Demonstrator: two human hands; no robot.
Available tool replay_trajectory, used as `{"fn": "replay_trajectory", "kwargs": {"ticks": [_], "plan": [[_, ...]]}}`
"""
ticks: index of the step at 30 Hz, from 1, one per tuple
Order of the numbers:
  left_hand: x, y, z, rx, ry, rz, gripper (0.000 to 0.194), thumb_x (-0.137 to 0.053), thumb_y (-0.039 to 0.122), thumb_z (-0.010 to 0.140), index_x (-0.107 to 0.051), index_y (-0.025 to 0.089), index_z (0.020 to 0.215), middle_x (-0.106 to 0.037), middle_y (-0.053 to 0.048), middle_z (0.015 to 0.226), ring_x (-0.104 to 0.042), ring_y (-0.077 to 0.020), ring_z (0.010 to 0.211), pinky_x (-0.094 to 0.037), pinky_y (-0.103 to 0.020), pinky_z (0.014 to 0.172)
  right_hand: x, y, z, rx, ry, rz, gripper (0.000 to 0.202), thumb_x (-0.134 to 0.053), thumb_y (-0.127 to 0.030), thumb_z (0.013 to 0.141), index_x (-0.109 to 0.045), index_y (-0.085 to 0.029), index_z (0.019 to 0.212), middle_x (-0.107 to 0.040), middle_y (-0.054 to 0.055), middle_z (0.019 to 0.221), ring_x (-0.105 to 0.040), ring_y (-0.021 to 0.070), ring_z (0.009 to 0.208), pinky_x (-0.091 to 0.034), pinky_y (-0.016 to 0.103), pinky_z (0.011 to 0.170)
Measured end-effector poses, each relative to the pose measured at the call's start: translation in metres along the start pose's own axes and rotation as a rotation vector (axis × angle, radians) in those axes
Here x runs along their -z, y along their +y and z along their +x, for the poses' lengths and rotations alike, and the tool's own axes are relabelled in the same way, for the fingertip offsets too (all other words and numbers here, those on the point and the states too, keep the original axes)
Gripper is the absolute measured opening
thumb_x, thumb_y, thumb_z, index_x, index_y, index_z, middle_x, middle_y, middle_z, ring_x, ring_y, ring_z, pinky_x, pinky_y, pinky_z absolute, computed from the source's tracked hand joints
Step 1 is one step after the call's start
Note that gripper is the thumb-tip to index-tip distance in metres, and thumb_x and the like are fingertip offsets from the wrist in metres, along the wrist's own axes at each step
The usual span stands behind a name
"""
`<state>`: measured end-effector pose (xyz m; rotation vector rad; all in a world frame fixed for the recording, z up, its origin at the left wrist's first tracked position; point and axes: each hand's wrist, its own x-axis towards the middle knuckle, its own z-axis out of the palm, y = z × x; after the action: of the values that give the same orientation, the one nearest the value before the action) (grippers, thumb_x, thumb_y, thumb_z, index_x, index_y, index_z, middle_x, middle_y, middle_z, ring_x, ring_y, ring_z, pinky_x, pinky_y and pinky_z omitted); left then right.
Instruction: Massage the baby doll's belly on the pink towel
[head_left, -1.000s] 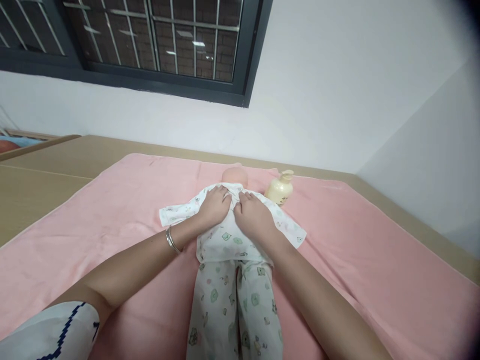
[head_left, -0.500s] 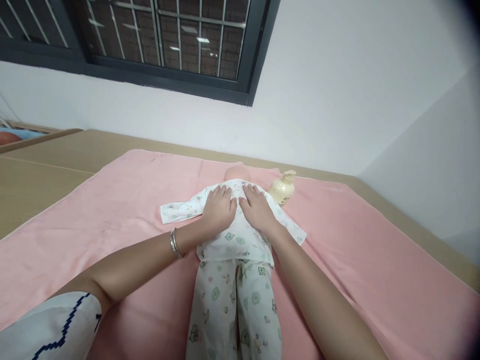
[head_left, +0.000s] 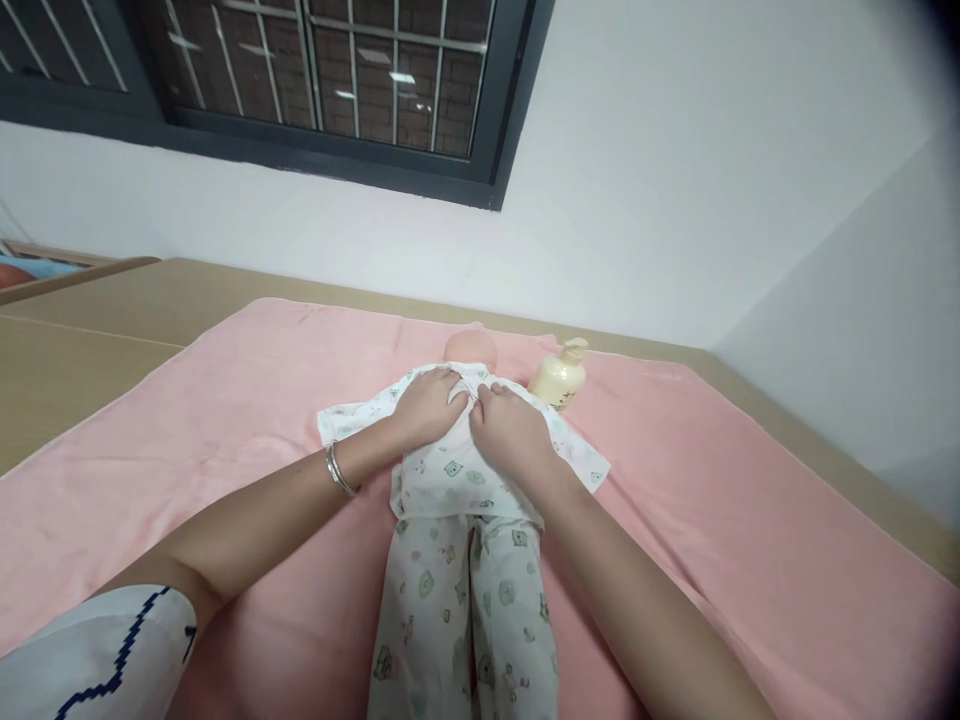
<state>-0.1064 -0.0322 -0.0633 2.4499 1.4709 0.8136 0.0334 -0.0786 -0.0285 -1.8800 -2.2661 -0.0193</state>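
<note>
A pink cloth point(head_left: 720, 520) spreads under a doll point(head_left: 471, 503) in a printed top point(head_left: 442, 490) and trousers point(head_left: 426, 620), its head at the far end, its legs at the near side. The left hand point(head_left: 431, 405) and right hand point(head_left: 514, 428) rest side by side on the upper part of the top, which wrinkles between them, though whether either grip pinches it cannot be told; the step in hand looks like rubbing or pressing there, and the next move seems to call for light, even contact, clear of the pump bottle point(head_left: 556, 384) beside the shoulder
</note>
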Motion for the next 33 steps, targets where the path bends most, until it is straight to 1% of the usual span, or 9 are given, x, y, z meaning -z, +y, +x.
{"fn": "replay_trajectory", "kwargs": {"ticks": [3,7,10,13,16,18,26,29,33], "plan": [[-0.002,0.009,-0.008,0.015,0.022,0.134,0.036,-0.035,0.026,0.095,-0.061,0.010,0.114,-0.065,-0.017,0.116,-0.058,-0.0302,0.114,-0.045,-0.045,0.102,-0.007,0.015,0.010,0.015,0.017,0.094,0.040,-0.032,-0.025,0.098,-0.059,-0.014,0.125,-0.063,0.016,0.130,-0.053,0.0294,0.126,-0.043,0.039,0.100],[-0.004,0.024,-0.020,-0.033,0.020,0.241,0.034,-0.036,0.023,0.094,-0.063,0.008,0.107,-0.065,-0.020,0.109,-0.058,-0.0329,0.110,-0.046,-0.046,0.100,-0.019,0.036,0.026,0.094,0.051,0.194,0.045,-0.034,-0.029,0.098,-0.053,-0.011,0.134,-0.052,0.015,0.145,-0.046,0.0258,0.134,-0.034,0.036,0.109],[-0.001,0.024,-0.019,-0.040,0.015,0.223,0.034,-0.036,0.022,0.093,-0.065,0.009,0.103,-0.065,-0.018,0.109,-0.058,-0.0319,0.112,-0.045,-0.044,0.102,-0.018,0.033,0.025,0.092,0.066,0.157,0.042,-0.033,-0.026,0.097,-0.057,-0.010,0.128,-0.057,0.016,0.140,-0.051,0.0268,0.127,-0.038,0.035,0.103],[0.003,0.012,-0.010,-0.003,-0.014,0.111,0.034,-0.036,0.025,0.094,-0.066,0.012,0.105,-0.066,-0.016,0.116,-0.058,-0.0298,0.115,-0.046,-0.043,0.102,-0.008,0.018,0.015,0.016,0.048,0.058,0.036,-0.034,-0.023,0.096,-0.064,-0.012,0.112,-0.068,0.016,0.119,-0.061,0.0284,0.110,-0.043,0.034,0.087],[0.004,0.001,-0.001,0.044,-0.038,0.009,0.036,-0.034,0.027,0.095,-0.065,0.015,0.109,-0.066,-0.013,0.121,-0.060,-0.0276,0.115,-0.047,-0.041,0.100,0.004,0.006,0.006,-0.015,-0.007,0.007,0.031,-0.037,-0.024,0.094,-0.067,-0.017,0.095,-0.073,0.012,0.095,-0.065,0.0266,0.088,-0.041,0.032,0.070],[0.003,0.001,0.000,0.058,-0.025,0.010,0.037,-0.033,0.027,0.095,-0.064,0.015,0.111,-0.065,-0.013,0.123,-0.059,-0.0273,0.117,-0.046,-0.042,0.101,0.007,0.006,0.004,-0.008,-0.015,0.014,0.030,-0.037,-0.025,0.093,-0.066,-0.019,0.090,-0.072,0.011,0.092,-0.065,0.0254,0.083,-0.039,0.031,0.066],[0.008,0.030,-0.019,-0.026,-0.051,0.147,0.029,-0.037,0.019,0.091,-0.065,0.014,0.092,-0.066,-0.015,0.102,-0.059,-0.0286,0.107,-0.048,-0.042,0.096,-0.016,0.035,0.026,0.134,0.116,0.215,0.028,-0.035,-0.027,0.096,-0.061,-0.017,0.102,-0.069,0.010,0.106,-0.059,0.0235,0.098,-0.041,0.030,0.082],[0.011,0.024,-0.014,0.021,-0.068,0.085,0.030,-0.037,0.022,0.093,-0.065,0.015,0.100,-0.065,-0.015,0.114,-0.058,-0.0287,0.112,-0.049,-0.041,0.094,-0.019,0.029,0.025,0.111,0.150,0.176,0.028,-0.034,-0.022,0.095,-0.061,-0.016,0.102,-0.069,0.012,0.107,-0.059,0.0246,0.099,-0.041,0.032,0.085],[0.010,0.006,-0.004,0.054,-0.070,0.032,0.036,-0.035,0.031,0.096,-0.061,0.014,0.115,-0.062,-0.014,0.130,-0.054,-0.0289,0.126,-0.045,-0.040,0.102,-0.014,0.005,0.008,0.021,0.169,0.048,0.029,-0.036,-0.021,0.096,-0.064,-0.014,0.096,-0.070,0.014,0.102,-0.061,0.0256,0.098,-0.041,0.032,0.084]]}}
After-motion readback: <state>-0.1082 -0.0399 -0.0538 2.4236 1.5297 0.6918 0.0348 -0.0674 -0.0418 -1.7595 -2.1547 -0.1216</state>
